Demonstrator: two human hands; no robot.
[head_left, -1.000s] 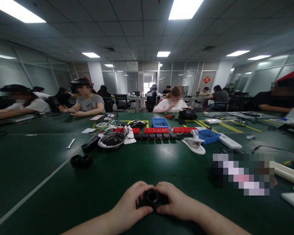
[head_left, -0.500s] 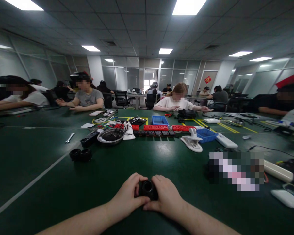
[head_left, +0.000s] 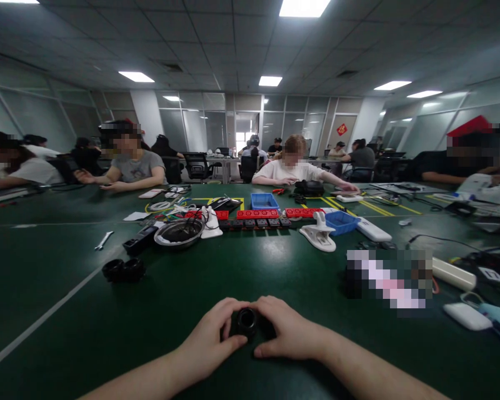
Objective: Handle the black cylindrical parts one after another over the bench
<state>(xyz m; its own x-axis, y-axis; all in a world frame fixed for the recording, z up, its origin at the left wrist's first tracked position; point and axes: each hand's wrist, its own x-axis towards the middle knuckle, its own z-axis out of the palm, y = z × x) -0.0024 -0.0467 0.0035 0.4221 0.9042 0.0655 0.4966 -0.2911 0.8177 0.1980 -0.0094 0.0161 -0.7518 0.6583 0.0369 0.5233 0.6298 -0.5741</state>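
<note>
In the head view, a short black pipe fitting [head_left: 246, 321] with a round hollow opening stands on the green table in front of me. My left hand [head_left: 216, 338] curls round its left side, thumb at the lower edge and fingertips along the far edge. Beside it on the right is my right hand [head_left: 289, 332], its thumb and fingers spread, with a gap between palm and fitting. The right fingertips come close to the fitting's far edge; whether they touch it I cannot tell.
A pair of black round fittings [head_left: 124, 270] lies to the left, near a wrench [head_left: 104, 241]. Further off are a metal bowl [head_left: 179, 244], a white clip stand [head_left: 319, 233], blue trays [head_left: 264, 201] and red socket strips [head_left: 258, 213]. People sit round the table.
My right hand has loosened and drawn slightly right, opening a gap beside the fitting. My left hand stays round it. The whole view has turned a little to the right.
</note>
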